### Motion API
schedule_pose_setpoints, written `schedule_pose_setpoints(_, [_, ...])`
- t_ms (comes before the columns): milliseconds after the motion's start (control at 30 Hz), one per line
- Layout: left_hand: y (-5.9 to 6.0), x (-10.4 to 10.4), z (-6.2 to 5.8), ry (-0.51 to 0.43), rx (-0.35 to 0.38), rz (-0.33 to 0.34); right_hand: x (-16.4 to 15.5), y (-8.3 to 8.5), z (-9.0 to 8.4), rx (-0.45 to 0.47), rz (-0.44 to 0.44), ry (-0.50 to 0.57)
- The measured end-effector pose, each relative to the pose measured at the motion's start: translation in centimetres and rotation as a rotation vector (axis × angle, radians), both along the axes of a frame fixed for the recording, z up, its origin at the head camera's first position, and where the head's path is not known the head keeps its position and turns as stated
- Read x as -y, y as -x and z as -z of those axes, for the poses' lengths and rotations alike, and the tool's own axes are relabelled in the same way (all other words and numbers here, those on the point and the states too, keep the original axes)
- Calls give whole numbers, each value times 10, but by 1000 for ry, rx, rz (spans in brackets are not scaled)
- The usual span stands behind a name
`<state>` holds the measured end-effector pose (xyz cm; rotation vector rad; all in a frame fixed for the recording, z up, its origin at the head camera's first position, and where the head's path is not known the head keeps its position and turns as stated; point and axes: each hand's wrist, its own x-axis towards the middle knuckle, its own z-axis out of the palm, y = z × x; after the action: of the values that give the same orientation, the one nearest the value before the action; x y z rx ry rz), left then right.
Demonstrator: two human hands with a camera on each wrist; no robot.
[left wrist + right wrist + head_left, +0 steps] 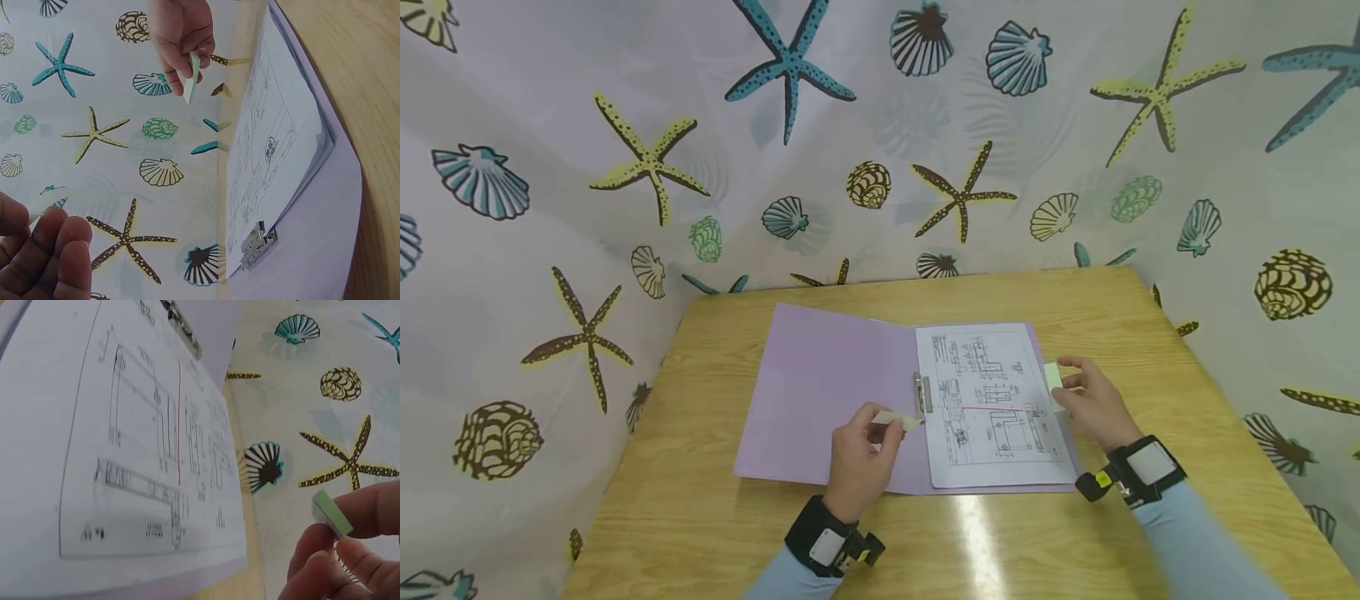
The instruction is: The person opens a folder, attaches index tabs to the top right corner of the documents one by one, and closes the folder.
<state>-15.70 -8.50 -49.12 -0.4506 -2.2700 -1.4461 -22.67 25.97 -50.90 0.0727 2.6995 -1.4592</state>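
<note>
Our left hand [859,454] pinches a single sticky note [895,418], its long axis pointing right toward the folder's clip [922,393]. Our right hand [1093,404] holds the green sticky-note pad [1054,377] upright at the drawing sheet's [992,400] right edge, bare counter [1187,375] beyond.

Pale green sticky-note pad [1053,377], small and thick, pinched upright in right hand [1093,404] over the right edge of the drawing sheet [992,404]. Single pale yellow-green note [895,419] held flat in left hand [859,458] fingertips, just beside the metal clip [922,393] of the open lilac folder [827,392].
</note>
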Motion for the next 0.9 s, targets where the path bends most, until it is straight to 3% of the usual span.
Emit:
schedule_pose_setpoints(300, [-1, 1, 1, -1, 2, 5, -27, 17, 18, 9, 1, -219])
schedule_pose_setpoints(600, [-2, 2, 1, -1, 26, 3, -26, 26, 26, 18, 44, -362])
schedule_pose_setpoints(900, [-2, 3, 3, 2, 23, 10, -29, 30, 36, 20, 22, -525])
